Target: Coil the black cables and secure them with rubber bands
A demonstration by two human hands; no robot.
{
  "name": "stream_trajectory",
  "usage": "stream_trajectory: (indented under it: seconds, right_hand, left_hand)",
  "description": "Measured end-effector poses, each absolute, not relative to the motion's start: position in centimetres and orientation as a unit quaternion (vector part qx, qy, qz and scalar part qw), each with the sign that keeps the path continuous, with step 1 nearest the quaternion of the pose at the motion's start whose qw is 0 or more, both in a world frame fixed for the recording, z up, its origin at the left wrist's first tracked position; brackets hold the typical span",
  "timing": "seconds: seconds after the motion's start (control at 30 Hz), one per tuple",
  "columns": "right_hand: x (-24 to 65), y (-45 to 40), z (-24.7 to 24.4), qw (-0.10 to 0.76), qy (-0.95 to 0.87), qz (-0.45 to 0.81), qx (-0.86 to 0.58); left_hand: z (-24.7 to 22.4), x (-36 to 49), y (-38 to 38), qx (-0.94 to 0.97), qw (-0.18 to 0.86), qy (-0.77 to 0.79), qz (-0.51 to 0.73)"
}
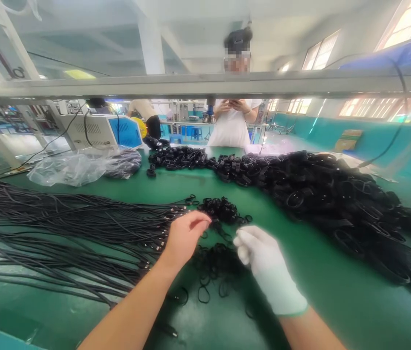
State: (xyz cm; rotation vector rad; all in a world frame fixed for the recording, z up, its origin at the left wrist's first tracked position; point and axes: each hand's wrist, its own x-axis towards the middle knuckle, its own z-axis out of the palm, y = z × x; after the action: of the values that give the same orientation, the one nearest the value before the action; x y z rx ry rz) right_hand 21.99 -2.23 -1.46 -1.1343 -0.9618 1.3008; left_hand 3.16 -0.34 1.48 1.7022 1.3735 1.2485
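My left hand [185,238] is bare, with thumb and fingers pinched together above the small black bands. Whatever it may hold is too small to make out. Across from it, my right hand [260,265] wears a white glove, its fingers curled in and closed; their contents, if any, are hidden. A pile of small black bands [222,209] lies just beyond the hands, and a second heap of bands [216,260] sits below and between them. Left of my left hand, long black cables [92,216] lie in bundles, their metal plug ends pointing toward it.
Coiled black cables [318,194] are heaped along the right and back of the green table [143,187]. A clear plastic bag [74,167] lies at back left near a white-and-blue machine [107,131]. A metal rail [191,86] crosses above; a person [230,121] stands beyond it.
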Motion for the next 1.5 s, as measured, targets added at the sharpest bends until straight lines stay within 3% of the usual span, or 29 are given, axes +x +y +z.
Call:
stream_trajectory:
  seconds: [0.1,0.23,0.47,0.67,0.83,1.0,1.37,1.5]
  right_hand:
    - [22.7,-2.1,-1.0,0.505,-0.464,0.471,-0.555]
    - [22.9,-1.9,-0.8,0.357,-0.572,0.34,-0.655]
    - [22.4,-2.1,-0.8,0.295,-0.609,0.238,-0.697]
    - [22.2,-2.5,0.0,0.331,-0.601,0.257,-0.681]
    - [21.5,-2.3,-0.4,0.368,-0.574,0.378,-0.627]
    - [21.3,-1.9,-0.9,0.407,-0.526,0.472,-0.579]
    - [22.0,-1.2,-2.2,0.52,-0.402,0.585,-0.475]
    - [22.7,-0.7,-2.0,0.535,-0.381,0.59,-0.469]
  left_hand:
    - [1.9,2.0,-0.1,0.7,0.262,0.539,0.39]
    - [1.4,2.5,0.8,0.79,0.209,0.541,0.2]
    - [-1.7,7.5,4.2,0.751,0.175,0.599,0.217]
    - [-1.9,6.3,5.0,0.712,0.291,0.573,0.283]
    - [-1.4,5.6,3.5,0.67,0.458,0.491,0.316]
    - [-1.6,7.0,1.3,0.631,0.54,0.439,0.343]
    - [-0.6,5.4,2.9,0.556,0.479,0.492,0.468]
    - [0.3,4.9,4.1,0.602,0.441,0.496,0.444]
